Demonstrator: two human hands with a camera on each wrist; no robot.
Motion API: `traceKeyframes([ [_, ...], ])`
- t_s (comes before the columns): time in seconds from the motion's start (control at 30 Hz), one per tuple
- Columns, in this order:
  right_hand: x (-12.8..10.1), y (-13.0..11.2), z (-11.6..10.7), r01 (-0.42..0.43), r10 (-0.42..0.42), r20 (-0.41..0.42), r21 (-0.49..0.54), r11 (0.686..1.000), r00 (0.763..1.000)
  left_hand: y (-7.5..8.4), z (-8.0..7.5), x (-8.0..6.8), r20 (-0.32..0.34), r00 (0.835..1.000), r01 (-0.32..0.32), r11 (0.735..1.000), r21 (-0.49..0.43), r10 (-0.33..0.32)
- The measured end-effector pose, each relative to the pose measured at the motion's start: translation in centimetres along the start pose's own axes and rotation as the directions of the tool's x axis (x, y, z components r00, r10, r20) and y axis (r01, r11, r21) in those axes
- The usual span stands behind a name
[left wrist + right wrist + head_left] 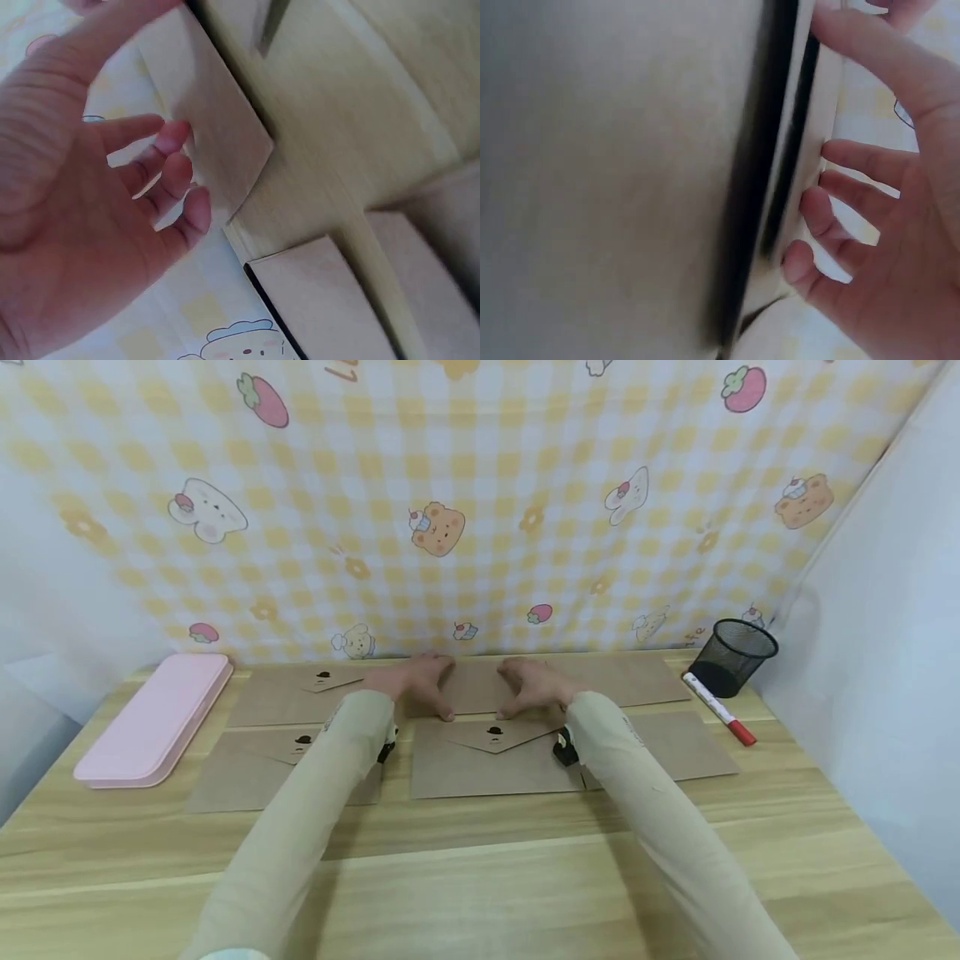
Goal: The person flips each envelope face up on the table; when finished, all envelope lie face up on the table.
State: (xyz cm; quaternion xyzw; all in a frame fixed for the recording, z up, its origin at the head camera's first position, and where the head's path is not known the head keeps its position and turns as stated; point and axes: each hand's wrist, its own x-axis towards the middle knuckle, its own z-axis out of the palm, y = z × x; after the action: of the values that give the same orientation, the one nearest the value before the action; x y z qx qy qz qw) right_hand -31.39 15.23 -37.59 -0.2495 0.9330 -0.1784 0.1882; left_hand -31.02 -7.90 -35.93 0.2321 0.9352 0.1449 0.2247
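Observation:
At the back of the table, a brown paper envelope (476,687) lies flat between both hands. My left hand (411,681) rests at its left side, fingers spread. In the left wrist view, the loosely bent fingertips (177,174) touch the paper. My right hand (537,683) is at its right side. The right wrist view shows the right fingertips (815,202) against the envelope, with the thumb along its near side. In front lies another envelope (480,772), its pointed flap toward me and a small black hat print on it.
More envelopes lie left (247,772) and right (678,747), in two rows. A pink case (153,718) sits far left. At the right stand a black mesh pen cup (731,656) and, lying beside it, a red-capped marker (718,708). A checked curtain (480,485) hangs behind.

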Motion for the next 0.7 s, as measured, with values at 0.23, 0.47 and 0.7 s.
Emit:
traceKeyframes([
  [0.23,0.9,-0.8,-0.7,-0.081,0.084,0.073,-0.045,0.996,0.994,-0.2,-0.5,0.7,0.069,0.995,0.073,0.996,-0.045,-0.07],
  [0.47,1.9,-1.5,-1.3,-0.157,0.176,0.111,-0.16,0.975,0.978,0.1,-0.6,0.8,0.072,0.993,0.097,0.994,-0.043,-0.094],
  [0.7,1.9,-1.3,-1.2,-0.131,0.149,0.062,-0.233,0.964,0.987,-0.9,-0.4,0.9,-0.002,0.998,0.059,0.998,0.016,-0.059],
])
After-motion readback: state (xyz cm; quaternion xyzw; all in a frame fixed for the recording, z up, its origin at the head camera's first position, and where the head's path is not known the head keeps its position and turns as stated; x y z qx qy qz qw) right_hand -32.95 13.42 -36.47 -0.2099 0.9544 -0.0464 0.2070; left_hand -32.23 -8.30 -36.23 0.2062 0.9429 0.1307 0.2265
